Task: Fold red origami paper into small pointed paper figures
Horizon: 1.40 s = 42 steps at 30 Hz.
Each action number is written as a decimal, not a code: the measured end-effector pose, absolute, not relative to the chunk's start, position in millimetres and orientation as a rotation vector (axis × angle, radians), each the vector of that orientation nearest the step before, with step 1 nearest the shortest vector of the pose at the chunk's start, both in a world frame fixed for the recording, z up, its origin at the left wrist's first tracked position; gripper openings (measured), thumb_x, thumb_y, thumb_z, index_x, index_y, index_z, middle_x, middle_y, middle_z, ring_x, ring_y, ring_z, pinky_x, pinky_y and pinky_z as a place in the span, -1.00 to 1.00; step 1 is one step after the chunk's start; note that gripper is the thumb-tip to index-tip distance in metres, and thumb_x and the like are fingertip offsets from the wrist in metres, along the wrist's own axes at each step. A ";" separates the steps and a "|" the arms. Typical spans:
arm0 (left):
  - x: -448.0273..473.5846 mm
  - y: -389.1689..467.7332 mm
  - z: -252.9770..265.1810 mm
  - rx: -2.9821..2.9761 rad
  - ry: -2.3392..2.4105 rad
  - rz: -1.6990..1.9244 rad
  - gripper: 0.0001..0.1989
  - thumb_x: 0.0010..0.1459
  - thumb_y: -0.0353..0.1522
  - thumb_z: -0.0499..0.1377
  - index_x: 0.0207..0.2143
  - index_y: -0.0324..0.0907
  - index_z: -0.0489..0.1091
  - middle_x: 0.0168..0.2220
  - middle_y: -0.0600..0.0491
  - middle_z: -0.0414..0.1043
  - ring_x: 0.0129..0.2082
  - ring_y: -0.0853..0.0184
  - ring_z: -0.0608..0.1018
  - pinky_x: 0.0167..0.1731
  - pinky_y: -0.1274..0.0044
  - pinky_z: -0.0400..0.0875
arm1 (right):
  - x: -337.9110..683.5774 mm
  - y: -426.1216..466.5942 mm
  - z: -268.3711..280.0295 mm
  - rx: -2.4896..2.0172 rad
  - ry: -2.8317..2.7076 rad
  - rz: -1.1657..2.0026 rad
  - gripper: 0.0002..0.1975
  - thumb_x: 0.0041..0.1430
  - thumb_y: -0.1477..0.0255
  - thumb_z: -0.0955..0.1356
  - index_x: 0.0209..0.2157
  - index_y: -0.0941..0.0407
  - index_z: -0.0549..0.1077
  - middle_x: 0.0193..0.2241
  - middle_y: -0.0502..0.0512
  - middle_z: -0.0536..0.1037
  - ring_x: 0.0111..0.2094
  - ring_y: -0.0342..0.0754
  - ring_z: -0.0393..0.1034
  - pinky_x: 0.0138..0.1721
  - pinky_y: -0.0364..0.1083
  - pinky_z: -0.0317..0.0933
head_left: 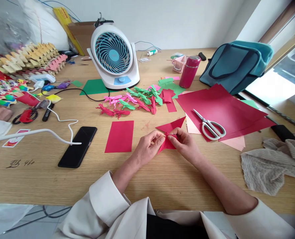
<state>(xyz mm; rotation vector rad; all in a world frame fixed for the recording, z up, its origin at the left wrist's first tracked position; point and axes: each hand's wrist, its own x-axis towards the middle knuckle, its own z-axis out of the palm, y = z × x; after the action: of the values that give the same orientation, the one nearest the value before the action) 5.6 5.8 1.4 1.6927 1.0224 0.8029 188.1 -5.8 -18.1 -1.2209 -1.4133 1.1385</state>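
A folded piece of red paper (171, 125) is held between both hands above the table. My left hand (151, 146) pinches it from the left, thumb against fingers. On the other side my right hand (186, 142) pinches the same paper near its small twisted middle. Parts of the paper are hidden behind the fingers. Left of my hands lies a flat red paper rectangle (119, 136). Beyond them is a group of folded paper figures (144, 98) in green, pink and red. White-handled scissors (209, 127) rest on large red sheets (224, 109) to the right.
A black phone (77, 147) with a white cable lies at left. Behind stand a fan (114, 56), a pink-red flask (189, 71) and a teal bag (237, 66). A crumpled cloth (269, 166) is at right. Black-handled scissors (25, 116) and a marker (48, 112) lie far left.
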 end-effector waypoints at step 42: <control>4.0 1.8 8.3 1.922 0.883 0.910 -0.82 0.30 -0.26 0.04 -0.16 -0.18 0.30 -0.21 0.02 0.43 -0.27 0.39 0.49 -0.33 0.59 0.36 | 181.6 -5.1 -16.6 -1.026 -1.153 1.402 -0.69 0.03 0.21 0.49 -0.37 0.11 0.37 -0.48 -0.05 0.42 -0.49 -0.18 0.28 -0.45 -0.15 0.19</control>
<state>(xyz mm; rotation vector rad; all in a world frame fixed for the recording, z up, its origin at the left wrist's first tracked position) 4.0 1.8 8.3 1.9217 0.8830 0.9104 181.6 -5.1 -16.6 -1.0262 -1.1525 1.4015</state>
